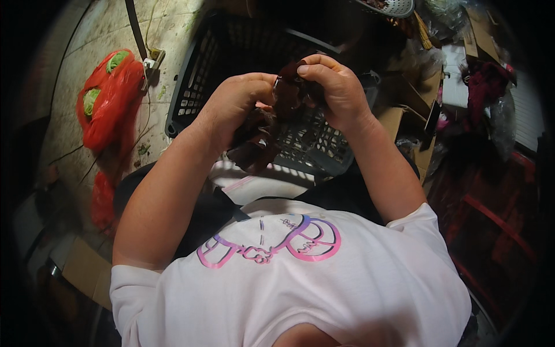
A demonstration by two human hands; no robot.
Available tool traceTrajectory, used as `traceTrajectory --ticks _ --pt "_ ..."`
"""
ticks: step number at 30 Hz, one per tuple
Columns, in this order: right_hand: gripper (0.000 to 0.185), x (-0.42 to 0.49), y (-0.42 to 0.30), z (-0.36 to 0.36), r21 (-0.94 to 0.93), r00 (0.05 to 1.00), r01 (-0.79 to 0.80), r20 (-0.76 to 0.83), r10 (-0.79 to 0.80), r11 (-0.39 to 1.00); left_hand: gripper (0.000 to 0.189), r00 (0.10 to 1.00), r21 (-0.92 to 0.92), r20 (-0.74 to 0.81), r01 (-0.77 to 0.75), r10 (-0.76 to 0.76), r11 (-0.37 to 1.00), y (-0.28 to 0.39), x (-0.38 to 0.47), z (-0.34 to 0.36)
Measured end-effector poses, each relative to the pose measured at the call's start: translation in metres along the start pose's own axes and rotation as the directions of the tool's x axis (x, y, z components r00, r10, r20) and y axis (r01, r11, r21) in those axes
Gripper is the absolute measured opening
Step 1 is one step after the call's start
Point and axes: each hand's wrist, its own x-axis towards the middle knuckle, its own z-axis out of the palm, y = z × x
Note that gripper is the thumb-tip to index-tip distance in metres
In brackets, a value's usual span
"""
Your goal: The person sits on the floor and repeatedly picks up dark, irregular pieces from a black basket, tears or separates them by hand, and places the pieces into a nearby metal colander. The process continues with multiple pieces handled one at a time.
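Both hands are raised over a dark plastic crate (184, 82) with slotted walls. Between them is a clump of glossy, dark brown wood ear fungus (286, 93). My left hand (234, 104) holds it from the left, and more dark lobes (256, 152) hang below that palm. On the other side, my right hand (338, 89) pinches the top edge of the fungus between thumb and fingers. Some of its fingers are hidden behind the piece. Deep shade covers the far inside of the crate, so its contents there cannot be made out.
Left on the floor lies a red plastic bag (112, 104) with green cabbage (91, 102). A power strip (150, 64) and cable are beside it. A grey colander (396, 8) with dark pieces stands at the top. Cardboard boxes (390, 121) and clear plastic are at right.
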Motion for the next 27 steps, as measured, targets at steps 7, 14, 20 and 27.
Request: traceTrajectory --ticks 7,14,20,27 --pt "0.020 0.008 -0.009 -0.007 0.083 0.999 0.033 -0.026 -0.031 0.996 0.026 0.989 0.062 -0.143 0.037 -0.027 0.997 -0.014 0.010 0.002" --pt "0.017 0.062 -0.070 0.010 0.085 0.989 0.149 0.005 -0.150 0.985 0.024 0.986 -0.063 -0.165 0.025 -0.035 0.998 -0.018 0.016 0.007" --pt "0.040 0.191 -0.197 0.066 -0.032 0.897 0.441 0.045 -0.440 0.897 0.020 0.991 -0.162 -0.129 -0.045 0.024 0.986 0.002 0.018 0.005" --pt "0.043 0.212 -0.169 0.070 -0.289 0.896 0.424 -0.001 -0.443 0.858 0.019 0.990 -0.210 -0.130 -0.084 0.057 0.974 0.016 0.010 0.001"
